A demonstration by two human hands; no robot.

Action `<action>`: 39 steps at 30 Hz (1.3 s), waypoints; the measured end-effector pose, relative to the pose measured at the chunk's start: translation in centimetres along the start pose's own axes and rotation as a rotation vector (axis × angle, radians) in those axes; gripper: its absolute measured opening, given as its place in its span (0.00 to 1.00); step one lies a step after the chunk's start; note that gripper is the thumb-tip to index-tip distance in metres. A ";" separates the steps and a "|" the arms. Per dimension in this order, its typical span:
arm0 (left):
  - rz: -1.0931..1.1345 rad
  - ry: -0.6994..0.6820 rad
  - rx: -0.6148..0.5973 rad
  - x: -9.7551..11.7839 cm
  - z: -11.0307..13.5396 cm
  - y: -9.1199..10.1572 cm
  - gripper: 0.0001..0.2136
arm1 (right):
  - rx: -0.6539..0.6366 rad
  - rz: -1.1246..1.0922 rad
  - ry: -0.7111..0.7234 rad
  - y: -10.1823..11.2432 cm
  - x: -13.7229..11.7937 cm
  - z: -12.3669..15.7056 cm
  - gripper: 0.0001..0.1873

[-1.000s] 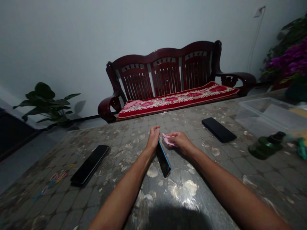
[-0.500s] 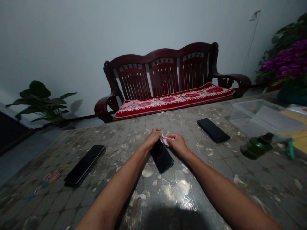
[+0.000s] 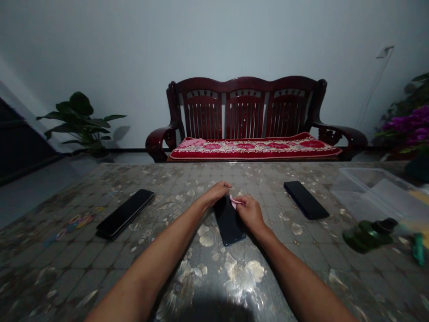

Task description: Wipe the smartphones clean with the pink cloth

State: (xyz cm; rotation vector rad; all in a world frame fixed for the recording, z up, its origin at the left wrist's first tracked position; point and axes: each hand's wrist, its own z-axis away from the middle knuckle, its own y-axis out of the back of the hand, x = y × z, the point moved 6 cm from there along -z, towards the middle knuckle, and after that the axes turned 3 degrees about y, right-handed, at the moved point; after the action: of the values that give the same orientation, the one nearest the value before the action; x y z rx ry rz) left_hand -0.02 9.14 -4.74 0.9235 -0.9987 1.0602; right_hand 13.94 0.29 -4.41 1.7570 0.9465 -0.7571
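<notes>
A dark smartphone (image 3: pixel 228 222) lies screen up on the patterned tabletop in front of me. My left hand (image 3: pixel 218 192) grips its far end, with the fingers bent over the top edge. In my right hand (image 3: pixel 248 210) a small pink cloth (image 3: pixel 233 201) is pinched, and it touches the phone's upper right side. The fingertips of my right hand are partly hidden. A second black phone (image 3: pixel 125 213) rests on the left of the table, and a third black phone (image 3: pixel 305 199) lies to the right.
On the right stand a clear plastic box (image 3: pixel 355 188) and a green bottle (image 3: pixel 363 236), with a green item (image 3: pixel 418 248) beside them. Coloured scissors-like loops (image 3: pixel 80 220) lie at the left. Beyond the table (image 3: pixel 161 286) is a wooden bench (image 3: pixel 246 112).
My view has turned and levelled. The right hand with the pink cloth has come closer to the phone's edge, over its upper right part. The left hand stays at the far end.
</notes>
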 end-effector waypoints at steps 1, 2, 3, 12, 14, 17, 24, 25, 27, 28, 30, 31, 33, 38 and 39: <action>0.007 -0.006 -0.010 0.1 0.0 0.0 0.11 | 0.000 0.023 0.024 -0.1 -0.2 0.1 0.19; 0.013 -0.010 -0.024 0.3 -0.1 0.0 0.11 | 0.004 0.044 0.048 -0.1 -0.3 0.2 0.19; 0.016 -0.013 -0.041 0.4 -0.2 -0.1 0.10 | 0.009 0.063 0.070 -0.2 -0.4 0.3 0.18; -0.033 -0.010 -0.211 1.8 -0.8 -1.6 0.09 | 0.067 0.183 0.100 -0.5 -0.4 0.5 0.18; -0.050 -0.008 -0.240 2.1 -0.8 -1.9 0.09 | 0.079 0.193 0.096 -0.6 -0.5 0.3 0.17; -0.066 -0.011 -0.263 2.6 -1.0 -2.1 0.09 | 0.085 0.187 0.078 -0.9 -0.4 -0.2 0.16; -0.108 -0.035 -0.264 3.1 -2.0 -1.9 0.10 | 0.088 0.175 0.063 -1.1 0.4 -2.0 0.16; -0.113 -0.043 -0.268 3.1 -2.0 -1.9 0.11 | 0.084 0.183 0.078 -1.1 0.4 -2.1 0.17; -0.124 -0.059 -0.280 3.0 -2.0 -1.9 0.11 | 0.071 0.214 0.120 -1.1 0.3 -2.1 0.17; -0.130 -0.066 -0.287 2.9 -1.9 -1.9 0.12 | 0.064 0.235 0.144 -1.1 0.2 -2.1 0.18; -0.146 -0.078 -0.303 2.7 -1.8 -2.2 0.12 | 0.044 0.269 0.188 -1.3 0.0 -1.9 0.18; -0.157 -0.084 -0.309 2.6 -1.7 -2.3 0.13 | 0.036 0.277 0.205 -1.4 -0.2 -1.8 0.18; -0.187 -0.103 -0.316 2.6 -1.6 -2.4 0.14 | 0.026 0.276 0.226 -1.6 -0.3 -1.6 0.17; -0.294 -0.210 -0.286 3.6 -0.3 -0.7 0.16 | 0.068 0.188 0.221 -1.2 0.2 -1.6 0.19; -0.328 -0.238 -0.273 3.7 0.2 0.0 0.16 | 0.087 0.159 0.210 -1.0 0.5 -1.6 0.19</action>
State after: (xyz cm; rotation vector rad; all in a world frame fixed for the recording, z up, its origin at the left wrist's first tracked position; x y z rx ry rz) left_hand 0.56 9.86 -1.15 0.9604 -1.1104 0.5325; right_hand 13.40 2.17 -4.70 1.9908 0.9093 -0.5261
